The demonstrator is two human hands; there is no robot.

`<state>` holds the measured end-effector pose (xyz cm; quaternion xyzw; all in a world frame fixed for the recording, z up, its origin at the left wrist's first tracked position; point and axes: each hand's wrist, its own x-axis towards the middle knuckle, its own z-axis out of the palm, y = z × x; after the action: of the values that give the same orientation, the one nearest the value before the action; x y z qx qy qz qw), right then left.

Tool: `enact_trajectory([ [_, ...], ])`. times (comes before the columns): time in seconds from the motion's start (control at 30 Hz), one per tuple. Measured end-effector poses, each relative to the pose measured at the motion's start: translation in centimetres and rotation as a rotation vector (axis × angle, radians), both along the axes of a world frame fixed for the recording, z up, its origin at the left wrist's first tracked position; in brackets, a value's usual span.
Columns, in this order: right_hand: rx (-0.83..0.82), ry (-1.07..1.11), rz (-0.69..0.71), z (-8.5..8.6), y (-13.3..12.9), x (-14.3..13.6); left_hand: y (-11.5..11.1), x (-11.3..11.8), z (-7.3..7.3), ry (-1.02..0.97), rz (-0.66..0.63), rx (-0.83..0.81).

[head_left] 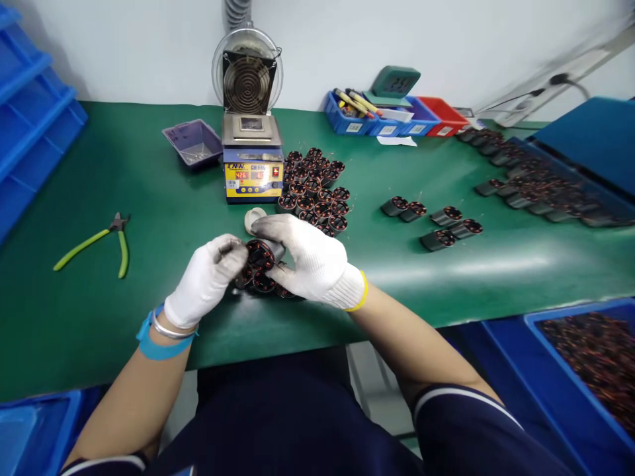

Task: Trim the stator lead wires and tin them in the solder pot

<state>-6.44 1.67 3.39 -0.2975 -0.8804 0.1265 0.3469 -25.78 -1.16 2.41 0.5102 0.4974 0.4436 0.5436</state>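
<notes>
My right hand [312,260], in a white glove with a yellow cuff, is closed around a dark metal cylinder [260,256] with copper-coloured parts at its open end. At that end's left edge is my left hand [208,274], white-gloved, its fingers pressed together; anything between them is too small to make out. Just below the held cylinder, several similar cylinders [264,283] stand on the green table [169,218]. A small round white container [254,219] sits behind my right fingertips. A larger group of cylinders [322,210] stands beyond my right hand.
A soldering pot [253,182] with a display and fan stands behind the hands. Left are a purple tray [194,142] and green-handled cutters [118,225]. Further right are loose cylinders [438,239], small bins [352,123] and a blue crate [536,320] of parts.
</notes>
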Motion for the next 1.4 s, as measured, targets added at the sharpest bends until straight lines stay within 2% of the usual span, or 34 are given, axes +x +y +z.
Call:
enact_trajectory([
  [0.1, 0.011, -0.013, -0.062, 0.1, -0.2, 0.8, 0.0, -0.2, 1.0, 0.03, -0.16, -0.085],
  [0.13, 0.002, -0.015, -0.093, 0.2, -0.4, 0.9, 0.1, -0.3, 1.0, -0.029, -0.119, -0.086],
  [0.27, 0.002, -0.007, -0.174, 0.7, -1.0, 1.0, 0.7, -0.9, 0.2, -0.368, 0.3, 0.127],
  [0.3, 0.019, 0.003, -0.164, 0.7, -1.1, 0.9, 0.8, -0.9, -0.2, -0.351, 0.321, 0.182],
  [0.4, 0.071, 0.042, -0.112, 0.4, -1.3, 0.8, 0.6, -0.3, -1.2, -0.027, 0.168, 0.271],
  [0.47, 0.066, 0.055, -0.106, 0.1, -1.3, 0.8, 0.2, 0.3, -1.5, 0.113, 0.165, 0.32],
  [0.57, -0.021, 0.036, -0.18, -0.1, -1.2, 1.4, 0.4, 0.3, -1.4, -0.018, 0.397, 0.366],
  [0.67, -0.165, -0.076, -0.379, -0.2, -0.2, 2.0, 1.8, -0.5, -1.6, -0.212, 0.637, 0.335],
  [0.73, -0.243, -0.198, -0.519, -0.4, 1.0, 2.2, 3.2, -1.0, -2.5, -0.248, 0.712, 0.269],
  [0.87, -0.301, -0.44, -0.633, -1.0, 3.7, 1.7, 5.7, -1.3, -5.1, -0.184, 0.691, 0.103],
  [1.0, -0.293, -0.62, -0.597, -1.3, 5.0, 0.6, 7.2, -1.3, -7.0, -0.087, 0.646, 0.029],
  [1.23, -0.293, -0.697, -0.524, -0.8, 5.4, 0.2, 7.8, -1.2, -7.3, -0.021, 0.563, 0.051],
  [1.4, -0.297, -0.648, -0.577, -0.7, 5.3, 0.8, 7.9, -1.2, -7.4, -0.031, 0.553, 0.051],
])
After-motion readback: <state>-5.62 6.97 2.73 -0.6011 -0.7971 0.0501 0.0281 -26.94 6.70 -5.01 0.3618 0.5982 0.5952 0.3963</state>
